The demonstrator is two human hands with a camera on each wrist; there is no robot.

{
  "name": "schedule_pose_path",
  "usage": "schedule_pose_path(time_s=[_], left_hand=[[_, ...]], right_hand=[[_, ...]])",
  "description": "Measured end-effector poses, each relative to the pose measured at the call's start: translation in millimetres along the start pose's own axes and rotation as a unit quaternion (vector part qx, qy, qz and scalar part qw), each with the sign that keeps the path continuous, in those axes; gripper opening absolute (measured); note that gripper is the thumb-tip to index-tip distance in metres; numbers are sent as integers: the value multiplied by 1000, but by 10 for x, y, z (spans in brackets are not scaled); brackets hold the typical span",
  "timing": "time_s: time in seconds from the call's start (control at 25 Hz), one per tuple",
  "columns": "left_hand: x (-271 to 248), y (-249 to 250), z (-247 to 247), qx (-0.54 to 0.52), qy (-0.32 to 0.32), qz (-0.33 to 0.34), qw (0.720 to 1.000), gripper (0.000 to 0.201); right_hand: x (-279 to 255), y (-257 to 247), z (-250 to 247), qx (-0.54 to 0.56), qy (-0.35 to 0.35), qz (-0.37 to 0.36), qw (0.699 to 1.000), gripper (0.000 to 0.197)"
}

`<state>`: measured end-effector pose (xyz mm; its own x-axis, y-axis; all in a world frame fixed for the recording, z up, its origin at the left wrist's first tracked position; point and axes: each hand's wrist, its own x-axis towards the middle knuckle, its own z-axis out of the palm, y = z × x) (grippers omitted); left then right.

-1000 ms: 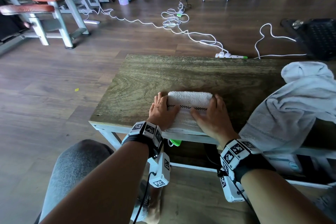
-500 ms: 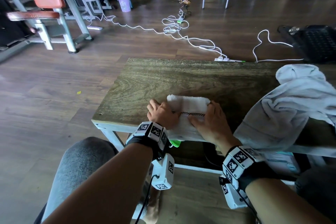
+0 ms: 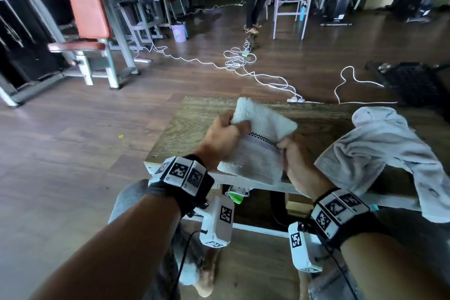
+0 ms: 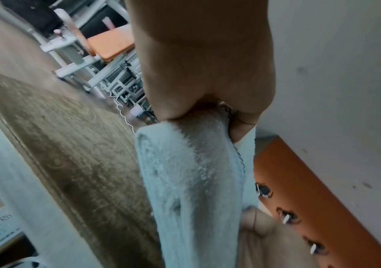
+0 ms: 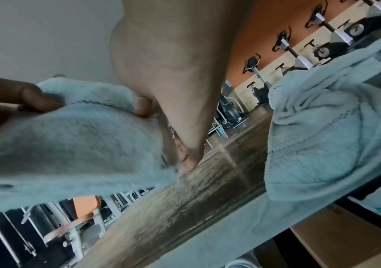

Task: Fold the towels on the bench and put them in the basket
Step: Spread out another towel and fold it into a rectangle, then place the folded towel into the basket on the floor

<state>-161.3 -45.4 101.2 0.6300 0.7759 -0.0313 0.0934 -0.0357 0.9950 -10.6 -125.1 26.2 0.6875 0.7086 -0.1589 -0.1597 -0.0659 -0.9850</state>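
white towel (image 3: pixel 253 161) w/ checkered stripe, brown bench (image 3: pixel 194 129)

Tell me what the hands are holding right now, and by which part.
Both hold the folded towel: left hand grips its left edge, right hand pinches its right edge.

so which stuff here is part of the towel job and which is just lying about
Part of the job:
- folded towel, gripped by left hand and right hand
- loose towel, unfolded, draped over the bench
- bench

Just lying about:
- white cables on the floor
- purple cup
- gym machine
- black mat

No basket clearly shows.
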Motion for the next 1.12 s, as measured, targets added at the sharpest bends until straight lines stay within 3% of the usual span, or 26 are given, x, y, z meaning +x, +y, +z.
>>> schedule_pose_path(time_s=[0.12,0.2,0.32,0.4,0.6,0.76,0.96,1.12], left_hand=[[-135,208,-101,-50,28,-20,998,23],[-244,271,-152,-54,46,-22,997,38],[-363,275,-255,-52,85,-19,995,57],[-413,262,-359,-37,128,-26,991,70],[-610,141,-717,28,238,-73,968,42],[-773,-247,-1062,22,303,-129,944,20],[-1161,-915,-1649,44,398,-236,886,33],[-1546,-1576,-2060,40,428,-301,851,19]], right_hand=[[-154,-124,1,35,-104,60,992,28],[-261,-210,27,39,-162,56,984,21],[-320,-254,42,33,-184,43,981,32],[-322,-292,64,26,-195,11,980,27],[-318,-217,416,-35,-213,-35,976,1],[-295,68,918,-113,-237,-50,964,16],[-469,533,1723,-179,-311,-27,933,45],[-639,960,2315,-276,-386,-47,879,36]])
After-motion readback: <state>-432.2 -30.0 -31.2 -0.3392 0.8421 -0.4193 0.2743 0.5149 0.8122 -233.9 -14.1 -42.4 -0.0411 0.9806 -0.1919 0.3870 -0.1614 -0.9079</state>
